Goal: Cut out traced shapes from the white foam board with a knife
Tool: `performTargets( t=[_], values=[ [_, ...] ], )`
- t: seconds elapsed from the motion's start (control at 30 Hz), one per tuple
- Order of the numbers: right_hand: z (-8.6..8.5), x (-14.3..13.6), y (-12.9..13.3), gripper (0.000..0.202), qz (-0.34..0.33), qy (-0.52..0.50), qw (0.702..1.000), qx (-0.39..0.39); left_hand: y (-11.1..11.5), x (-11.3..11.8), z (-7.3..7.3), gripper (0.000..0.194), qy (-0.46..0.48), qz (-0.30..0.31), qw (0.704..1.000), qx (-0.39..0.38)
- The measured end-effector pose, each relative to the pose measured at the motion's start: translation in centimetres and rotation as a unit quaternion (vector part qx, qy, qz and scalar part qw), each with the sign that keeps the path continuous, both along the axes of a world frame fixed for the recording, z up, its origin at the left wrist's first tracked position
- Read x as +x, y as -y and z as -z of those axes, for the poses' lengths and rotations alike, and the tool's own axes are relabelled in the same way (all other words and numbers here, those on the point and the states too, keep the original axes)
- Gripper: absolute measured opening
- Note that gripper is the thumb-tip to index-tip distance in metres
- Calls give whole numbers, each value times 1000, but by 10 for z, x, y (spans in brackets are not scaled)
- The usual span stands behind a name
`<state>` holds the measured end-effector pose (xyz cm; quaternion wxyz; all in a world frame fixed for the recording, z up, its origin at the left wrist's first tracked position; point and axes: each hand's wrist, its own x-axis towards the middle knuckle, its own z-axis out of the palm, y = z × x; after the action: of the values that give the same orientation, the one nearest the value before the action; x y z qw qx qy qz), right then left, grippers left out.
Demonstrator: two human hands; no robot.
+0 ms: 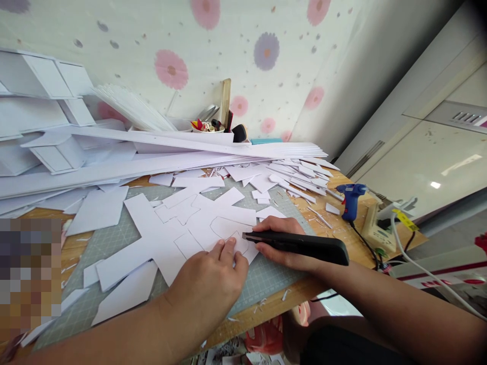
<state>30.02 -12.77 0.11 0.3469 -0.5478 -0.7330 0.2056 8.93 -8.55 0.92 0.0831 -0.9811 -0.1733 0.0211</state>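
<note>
My right hand (283,246) grips a black utility knife (304,245), its tip near the pencil lines on a white foam board (205,230). With fingers bent downward, my left hand (215,276) presses the board's near part just left of the tip. The board has several drawn outlines and an irregular edge, and lies on a grey-green cutting mat (262,284). Beneath and beside it are more white offcuts (127,291). The far end of the knife handle points right, over my right wrist.
A blue glue gun (352,200) stands at the right beside a power strip (376,230) with cords. Long white strips (171,159) cross the back, before a basket of small tools (208,126). White box-like models (45,111) are stacked at left. Scraps (300,177) litter the wooden table (331,218).
</note>
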Motion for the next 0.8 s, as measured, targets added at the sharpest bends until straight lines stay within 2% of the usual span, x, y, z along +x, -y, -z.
performTargets(
  t=[0.47,0.8],
  values=[
    [0,4,3,15,-14,6,1000,17,-1,0,1,35,-4,-2,1000,22],
    [-4,10,6,16,-26,13,999,-21,-1,2,-1,39,-21,-14,1000,6]
  ],
)
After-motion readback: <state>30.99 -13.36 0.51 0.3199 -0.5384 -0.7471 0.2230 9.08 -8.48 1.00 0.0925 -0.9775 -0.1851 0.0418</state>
